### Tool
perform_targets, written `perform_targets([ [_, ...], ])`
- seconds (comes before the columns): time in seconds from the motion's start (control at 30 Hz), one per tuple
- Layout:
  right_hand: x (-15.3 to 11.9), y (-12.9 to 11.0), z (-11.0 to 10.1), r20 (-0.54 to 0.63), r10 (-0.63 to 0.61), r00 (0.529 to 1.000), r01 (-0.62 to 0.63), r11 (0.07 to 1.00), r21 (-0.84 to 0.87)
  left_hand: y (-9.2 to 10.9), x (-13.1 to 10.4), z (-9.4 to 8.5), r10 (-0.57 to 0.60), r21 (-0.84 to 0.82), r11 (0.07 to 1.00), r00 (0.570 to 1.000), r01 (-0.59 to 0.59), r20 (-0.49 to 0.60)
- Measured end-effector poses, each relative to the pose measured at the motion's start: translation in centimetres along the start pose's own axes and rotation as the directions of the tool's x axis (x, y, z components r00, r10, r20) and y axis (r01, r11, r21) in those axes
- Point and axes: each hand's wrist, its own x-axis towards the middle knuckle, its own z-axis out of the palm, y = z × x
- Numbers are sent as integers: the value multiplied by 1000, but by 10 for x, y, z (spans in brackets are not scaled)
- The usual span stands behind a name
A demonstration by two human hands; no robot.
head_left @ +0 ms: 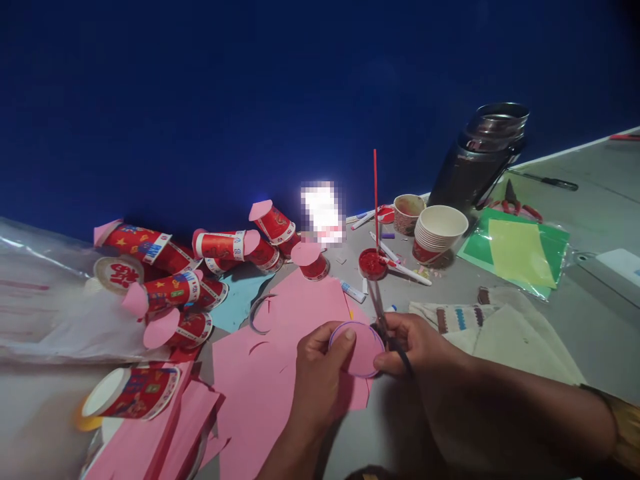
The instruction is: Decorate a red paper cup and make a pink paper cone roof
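My left hand (323, 363) pinches a round pink paper disc (363, 350) with a purple outline, the thumb lying on its face. Dark-handled scissors (381, 313) are in my right hand (417, 343), their blades pointing up and away just beyond the disc's right edge. The right thumb is close to the disc's lower right edge; whether it touches is unclear. Beneath and to the left of my hands lie large pink paper sheets (260, 380). A red cup topped with a pink disc (307, 255) stands at the sheet's far edge.
Several red cups (173, 291) with pink discs lie at the left. Behind my hands are a red tub (373, 265) with an upright stick, markers (410, 272) and stacked paper cups (439, 233). At the right are a dark flask (475, 160), green sheets (520, 253) and a cloth (515, 340).
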Motion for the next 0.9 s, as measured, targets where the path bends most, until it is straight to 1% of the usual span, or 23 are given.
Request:
perform_targets([
  [0.07,-2,0,-3,140,57,989,-54,998,-27,9,-3,-4,-8,26,1000,1000,8,-5],
  [0.13,-4,-4,-6,249,74,966,-61,996,-60,21,-6,-9,0,68,998,1000,1,-25],
  [0.2,-6,-8,-8,336,71,939,-43,995,-90,31,-8,-16,27,105,994,999,-24,-33],
  [0.27,-7,-12,-9,388,84,918,-38,991,-125,37,-9,-21,44,126,991,999,-41,-21],
  [0.37,-8,-13,-8,402,125,907,-63,985,-163,39,-9,-25,62,160,985,998,-60,-8],
  [0.47,-8,-12,-8,381,151,912,-89,980,-177,39,-8,-25,84,195,977,996,-86,17],
  [0.63,-9,-10,-10,366,176,914,-117,977,-178,42,-10,-25,80,244,965,995,-94,65],
  [0.9,-10,-3,-12,346,163,924,-99,976,-195,45,-13,-24,75,203,974,991,-97,111],
])
